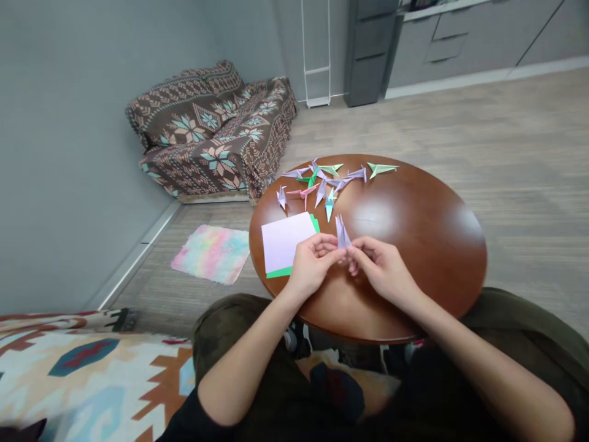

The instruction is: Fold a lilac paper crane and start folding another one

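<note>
Between my hands is a lavender folded paper (342, 233), its narrow points standing upward above the table. My left hand (317, 258) pinches its lower left side with thumb and fingers. On the lower right, my right hand (375, 261) grips it the same way; the fingertips of both hands nearly meet and hide the bottom of the paper. Just left of my left hand lies a stack of square paper (285, 239), lavender on top with green sheets sticking out. Beyond the hands, several folded paper cranes (321, 192) in lavender, green, pink and light blue sit in a cluster.
Everything rests on an oval brown wooden table (427, 245) in front of my knees. A light green paper crane (381, 170) stands apart at the far edge. Behind are a patterned sofa (216, 135), a pastel rug (211, 253) and grey cabinets (451, 43).
</note>
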{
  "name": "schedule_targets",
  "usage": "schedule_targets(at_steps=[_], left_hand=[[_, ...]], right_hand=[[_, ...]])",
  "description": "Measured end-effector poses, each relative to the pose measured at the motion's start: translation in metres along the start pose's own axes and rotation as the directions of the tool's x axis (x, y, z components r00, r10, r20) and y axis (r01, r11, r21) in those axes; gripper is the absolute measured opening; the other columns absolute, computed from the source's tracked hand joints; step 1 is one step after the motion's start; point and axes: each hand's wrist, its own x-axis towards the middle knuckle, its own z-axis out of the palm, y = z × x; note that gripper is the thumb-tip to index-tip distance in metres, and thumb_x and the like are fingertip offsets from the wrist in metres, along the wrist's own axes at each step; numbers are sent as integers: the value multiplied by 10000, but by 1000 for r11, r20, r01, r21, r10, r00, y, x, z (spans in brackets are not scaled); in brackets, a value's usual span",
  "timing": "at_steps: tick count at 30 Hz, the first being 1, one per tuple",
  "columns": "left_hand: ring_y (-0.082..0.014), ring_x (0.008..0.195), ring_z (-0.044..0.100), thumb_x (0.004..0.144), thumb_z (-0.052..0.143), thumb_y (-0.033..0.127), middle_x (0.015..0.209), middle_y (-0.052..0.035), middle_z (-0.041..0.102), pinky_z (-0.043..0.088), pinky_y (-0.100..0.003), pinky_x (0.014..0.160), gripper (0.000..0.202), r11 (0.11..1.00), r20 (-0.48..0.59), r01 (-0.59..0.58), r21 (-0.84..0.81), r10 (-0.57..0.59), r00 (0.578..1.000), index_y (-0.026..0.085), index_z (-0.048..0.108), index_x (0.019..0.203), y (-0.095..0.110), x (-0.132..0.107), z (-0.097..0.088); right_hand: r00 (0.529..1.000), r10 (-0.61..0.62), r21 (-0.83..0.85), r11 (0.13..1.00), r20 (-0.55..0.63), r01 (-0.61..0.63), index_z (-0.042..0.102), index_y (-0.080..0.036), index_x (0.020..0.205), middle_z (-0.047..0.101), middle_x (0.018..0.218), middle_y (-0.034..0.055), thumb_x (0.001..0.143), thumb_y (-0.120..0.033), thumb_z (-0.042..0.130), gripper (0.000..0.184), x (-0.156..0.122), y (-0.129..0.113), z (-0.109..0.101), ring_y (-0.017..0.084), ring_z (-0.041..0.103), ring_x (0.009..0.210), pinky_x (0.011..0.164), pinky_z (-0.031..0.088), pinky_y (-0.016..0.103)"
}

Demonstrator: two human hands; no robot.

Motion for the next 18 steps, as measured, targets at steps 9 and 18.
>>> schedule_targets(at_steps=[9,18], left_hand=[[-111,619,616,741,859,284,637,89,608,491,-245,676,508,998,10,-51,-45,51,999,214,470,1060,-7,2,5],[-120,637,642,722,882,369,676,53,644,492,-254,699,494,999,-24,-22,-39,21,999,188,531,1019,-10,4,7]], right_hand=[[999,3,-116,993,-54,-9,591,-222,802,567,601,-17,1028,-478,542,344,0,7,13,150,495,525,539,380,289],[999,37,-37,999,37,-35,583,-220,774,572,567,-28,1012,-584,550,437,6,12,2,141,509,504,537,398,276]])
